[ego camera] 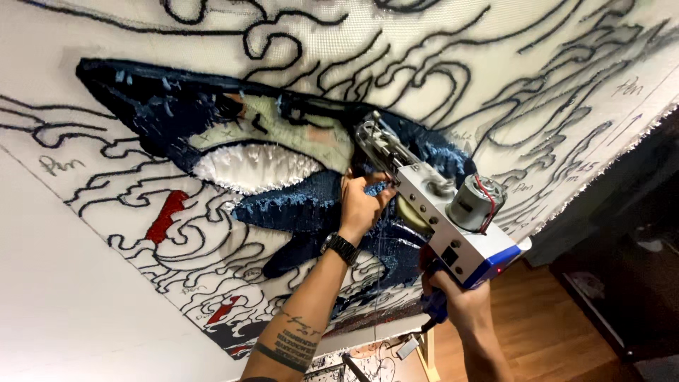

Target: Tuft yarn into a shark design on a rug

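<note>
Tufting gun [442, 212] runs diagonally, needle end up-left against the dark blue shark on the stretched cloth [106, 297]. Right hand [456, 301] is clamped on the rear grip below; left hand [361, 205] is nearer the needle, fingers pinched at the front.

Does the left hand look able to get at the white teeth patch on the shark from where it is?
Probably yes. The left hand sits at the front of the tufting gun, against the cloth, and the white teeth patch lies just to its left with only open tufted cloth between them.
</note>
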